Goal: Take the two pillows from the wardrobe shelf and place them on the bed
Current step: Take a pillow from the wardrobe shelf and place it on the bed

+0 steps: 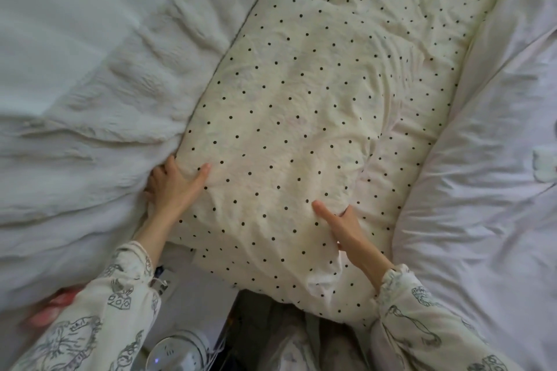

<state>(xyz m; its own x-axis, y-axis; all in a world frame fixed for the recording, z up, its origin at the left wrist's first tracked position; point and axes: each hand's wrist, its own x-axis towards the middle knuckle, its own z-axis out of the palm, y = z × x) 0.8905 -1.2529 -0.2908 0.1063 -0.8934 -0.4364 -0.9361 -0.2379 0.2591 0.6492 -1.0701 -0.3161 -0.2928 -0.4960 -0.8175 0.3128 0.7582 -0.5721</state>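
While both hands hold it, one dotted pillow [286,135] lies on the bed [482,174], so this pillow looks nearly put down. Just past it, farther from the hands, is more cloth with the same dots [407,3]; it may be the other pillow, but I cannot tell, so I cannot say if one is left to fetch. The left hand [173,186] grips the near left edge of the pillow, thumb on top, fingers tucked under the side. The right hand [343,226] grips the near right part, thumb on top and fingers curled round the edge. The pillow's long side runs away from the hands, leaning a little to the right, with its far corner pointing up the bed
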